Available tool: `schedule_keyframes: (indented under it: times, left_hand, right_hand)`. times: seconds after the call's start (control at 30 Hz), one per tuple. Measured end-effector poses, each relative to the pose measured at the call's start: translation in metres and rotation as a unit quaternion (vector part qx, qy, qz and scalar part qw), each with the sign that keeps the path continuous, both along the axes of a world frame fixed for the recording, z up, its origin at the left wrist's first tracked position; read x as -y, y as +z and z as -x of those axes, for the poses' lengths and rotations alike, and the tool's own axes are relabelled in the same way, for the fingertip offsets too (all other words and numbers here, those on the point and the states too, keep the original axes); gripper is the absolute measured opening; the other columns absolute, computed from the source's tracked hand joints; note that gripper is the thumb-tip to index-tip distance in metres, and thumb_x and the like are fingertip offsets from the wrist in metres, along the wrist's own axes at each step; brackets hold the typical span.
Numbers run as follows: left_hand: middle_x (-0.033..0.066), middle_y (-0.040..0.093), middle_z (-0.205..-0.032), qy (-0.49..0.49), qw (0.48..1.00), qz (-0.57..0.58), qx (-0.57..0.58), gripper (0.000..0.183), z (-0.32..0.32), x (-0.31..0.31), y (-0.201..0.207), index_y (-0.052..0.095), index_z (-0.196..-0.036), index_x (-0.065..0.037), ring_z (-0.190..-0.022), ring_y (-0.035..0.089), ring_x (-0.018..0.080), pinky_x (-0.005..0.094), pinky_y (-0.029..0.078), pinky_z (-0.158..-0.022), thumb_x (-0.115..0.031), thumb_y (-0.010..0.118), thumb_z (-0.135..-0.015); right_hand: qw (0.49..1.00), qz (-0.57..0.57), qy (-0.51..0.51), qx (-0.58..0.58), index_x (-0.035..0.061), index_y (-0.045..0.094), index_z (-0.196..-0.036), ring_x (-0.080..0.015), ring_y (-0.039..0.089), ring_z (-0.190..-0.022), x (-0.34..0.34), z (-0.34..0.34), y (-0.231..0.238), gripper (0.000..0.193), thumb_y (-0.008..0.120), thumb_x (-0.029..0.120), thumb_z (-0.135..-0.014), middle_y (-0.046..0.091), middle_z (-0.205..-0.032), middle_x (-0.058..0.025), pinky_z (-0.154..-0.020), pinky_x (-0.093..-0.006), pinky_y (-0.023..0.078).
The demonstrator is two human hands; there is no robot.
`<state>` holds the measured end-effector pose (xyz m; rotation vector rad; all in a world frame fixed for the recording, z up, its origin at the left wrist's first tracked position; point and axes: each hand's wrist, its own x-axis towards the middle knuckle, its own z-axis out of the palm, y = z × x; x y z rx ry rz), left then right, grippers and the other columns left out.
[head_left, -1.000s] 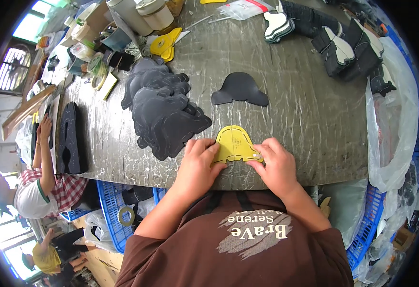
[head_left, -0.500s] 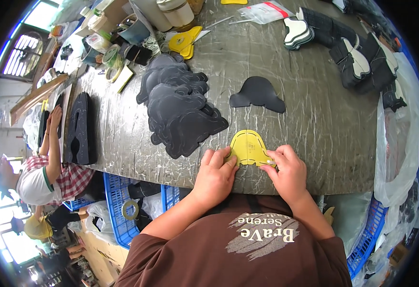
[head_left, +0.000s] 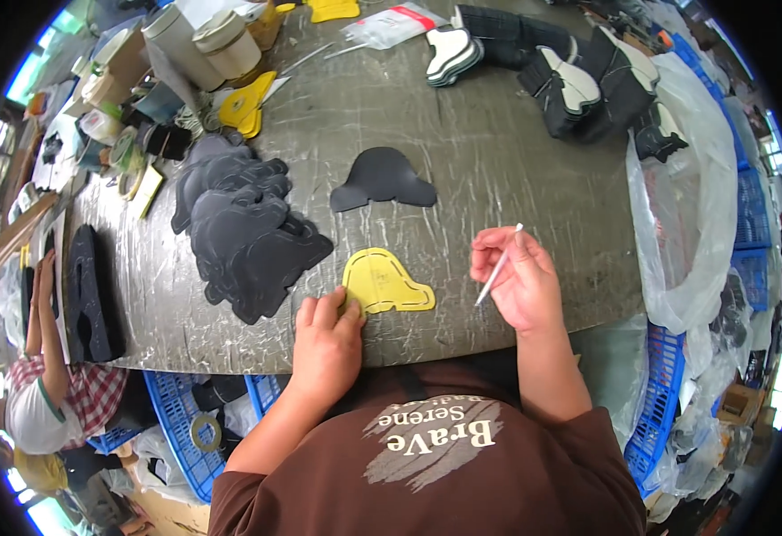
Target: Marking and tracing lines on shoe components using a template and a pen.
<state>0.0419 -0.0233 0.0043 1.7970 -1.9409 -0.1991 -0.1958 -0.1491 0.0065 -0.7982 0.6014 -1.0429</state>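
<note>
My left hand [head_left: 328,339] is closed at the left edge of a yellow curved template [head_left: 382,281], which lies flat on the table. Slots run along the template's outline, and its right lobe lies uncovered. Whether anything is beneath it I cannot tell. Apart from the template, to its right, my right hand [head_left: 526,279] is raised and grips a thin white pen-like stick [head_left: 496,268] slanting downward. A single black cut piece [head_left: 384,179] of similar shape lies just beyond the template. To the left is an overlapping pile of black cut pieces [head_left: 239,232].
Tied black bundles [head_left: 601,85] with white pieces lie at the far right, near a clear plastic bag [head_left: 685,188]. Jars [head_left: 227,43] and yellow templates [head_left: 246,103] stand or lie at the far left. A co-worker's hands [head_left: 44,286] are at the left table edge, above blue crates [head_left: 176,420].
My right hand has left the template's right side and risen to the right, the white stick now showing plainly. My left hand stays at the template's left edge. The whole view has shifted.
</note>
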Motion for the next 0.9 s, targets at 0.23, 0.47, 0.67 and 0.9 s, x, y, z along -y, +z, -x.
schedule_keyframes:
  times: [0.23,0.47,0.67,0.9]
  left_hand:
    - [0.0187,0.06,-0.108,-0.002,1.0,0.01,0.008,0.024,0.001,0.0,-0.002,0.067,-0.1,0.003,-0.089,0.055,0.0351,0.0435,0.048,-0.08,0.0,0.069,-0.076]
    - [0.0189,0.058,-0.112,-0.01,1.0,0.0,0.008,0.025,0.002,0.0,-0.004,0.065,-0.103,0.003,-0.092,0.053,0.0348,0.0431,0.046,-0.083,-0.004,0.066,-0.078]
    - [0.0174,0.058,-0.112,-0.005,1.0,-0.003,0.0,0.024,0.001,0.0,-0.006,0.065,-0.102,0.0,-0.09,0.053,0.0341,0.0425,0.047,-0.083,-0.002,0.067,-0.078]
    - [0.0173,0.057,-0.114,-0.01,1.0,0.0,-0.002,0.027,-0.001,-0.002,-0.008,0.064,-0.104,0.002,-0.092,0.052,0.0332,0.0432,0.045,-0.082,-0.007,0.066,-0.079]
  right_hand:
    - [0.993,-0.084,0.016,0.076,-0.0003,0.061,-0.106,-0.0195,0.062,-0.08,-0.003,-0.002,-0.003,0.031,0.048,0.028,-0.102,0.065,-0.098,-0.0118,-0.072,-0.0344,0.053]
    - [0.802,0.34,0.034,-0.491,0.0019,0.064,-0.102,-0.0221,0.061,-0.083,-0.027,-0.023,0.014,0.032,0.077,0.012,-0.075,0.06,-0.095,-0.0084,-0.07,-0.0331,0.05]
    - [0.712,0.424,0.034,-0.559,0.0038,0.065,-0.1,-0.0265,0.06,-0.088,-0.041,-0.035,0.002,0.035,0.079,0.012,-0.069,0.058,-0.095,-0.0072,-0.073,-0.0377,0.051]
    - [0.725,0.419,0.015,-0.547,0.0041,0.067,-0.097,-0.0265,0.06,-0.081,-0.042,-0.036,-0.002,0.031,0.078,0.01,-0.069,0.057,-0.09,-0.0072,-0.069,-0.0383,0.05]
